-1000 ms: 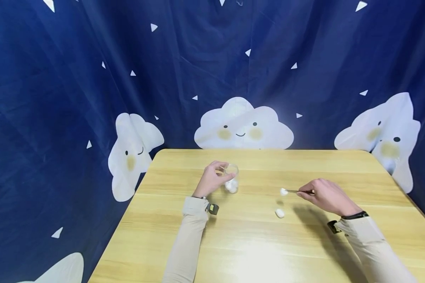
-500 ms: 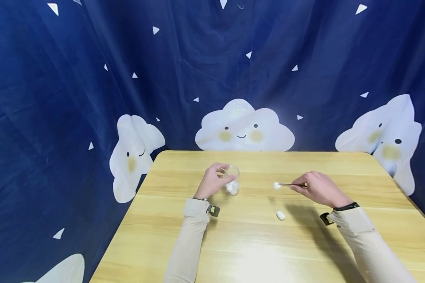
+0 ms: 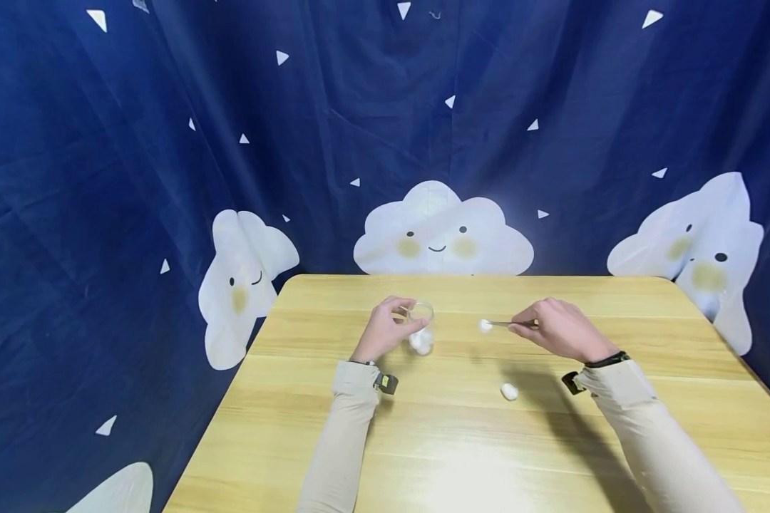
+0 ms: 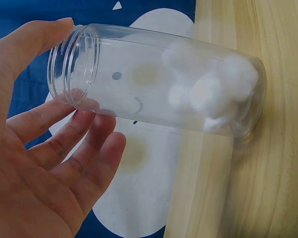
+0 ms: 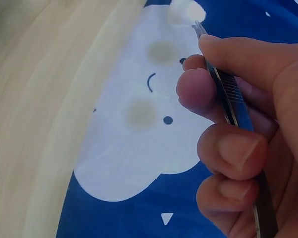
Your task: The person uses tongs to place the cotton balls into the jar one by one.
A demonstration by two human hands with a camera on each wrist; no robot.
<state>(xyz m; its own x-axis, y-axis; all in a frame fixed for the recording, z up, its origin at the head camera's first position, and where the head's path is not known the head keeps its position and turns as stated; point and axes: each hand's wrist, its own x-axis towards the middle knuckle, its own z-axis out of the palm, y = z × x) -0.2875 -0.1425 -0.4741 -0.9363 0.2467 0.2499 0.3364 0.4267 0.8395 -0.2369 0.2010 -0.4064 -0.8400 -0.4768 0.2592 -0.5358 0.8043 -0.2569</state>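
Note:
My left hand grips a clear, lidless jar by its threaded neck, thumb on one side and fingers on the other. Several white cotton balls lie at the bottom of the jar, which stands on the table. In my right hand are metal tweezers, pinched between thumb and fingers. Their tips hold one cotton ball above the table, to the right of the jar and apart from it. Another cotton ball rests on the wood, nearer to me.
The light wooden table reaches back to a dark blue curtain printed with white clouds and triangles. Both wrists wear dark straps with small black devices. A bright glare spot lies on the tabletop near the front.
My right hand has moved left and slightly away from me, carrying the cotton ball in the tweezers closer to the jar. The left hand and the jar have stayed in place.

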